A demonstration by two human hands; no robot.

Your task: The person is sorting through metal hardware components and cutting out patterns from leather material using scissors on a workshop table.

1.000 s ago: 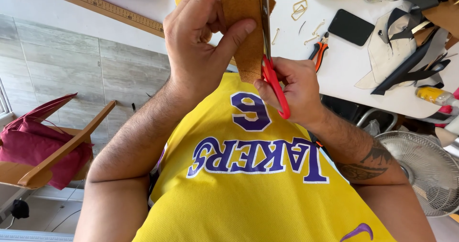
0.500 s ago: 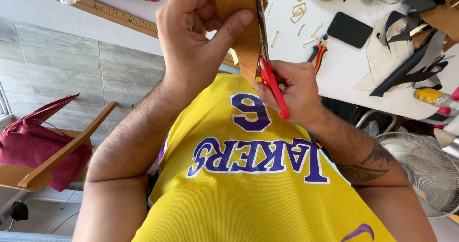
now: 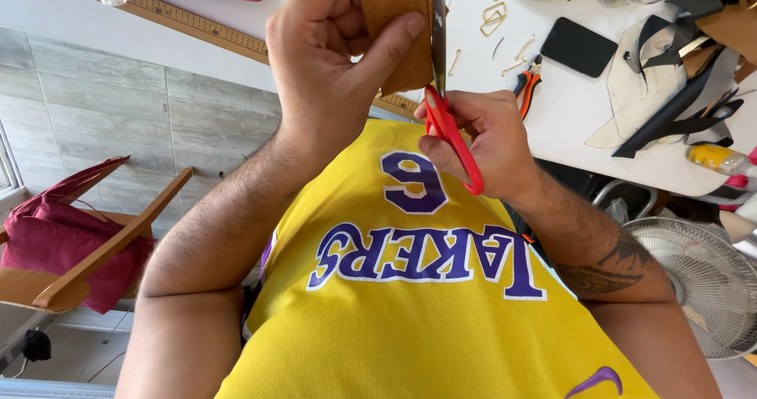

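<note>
The left hand (image 3: 335, 60) is closed on a piece of tan leather (image 3: 394, 20), thumb pressed flat across its near face and the other fingers curled behind it, holding it upright above the near edge of the white table (image 3: 552, 107). The wrist bends back and the forearm runs down toward the yellow jersey (image 3: 410, 304).

The right hand (image 3: 481, 143) is clenched around the red handles of a pair of scissors (image 3: 449, 135), fingers through the loops. The blades point up along the right edge of the leather and appear to be nearly shut on it, though the top of the cut runs out of view. The right forearm angles in from the lower right, elbow out.

On the table beyond the hands lie brass rings (image 3: 493, 1), small orange pliers (image 3: 527, 80) and a black phone (image 3: 578, 46), with dark and cream leather scraps (image 3: 654, 91) toward the right edge. A wooden ruler (image 3: 197, 28) runs along the near edge at left.
</note>
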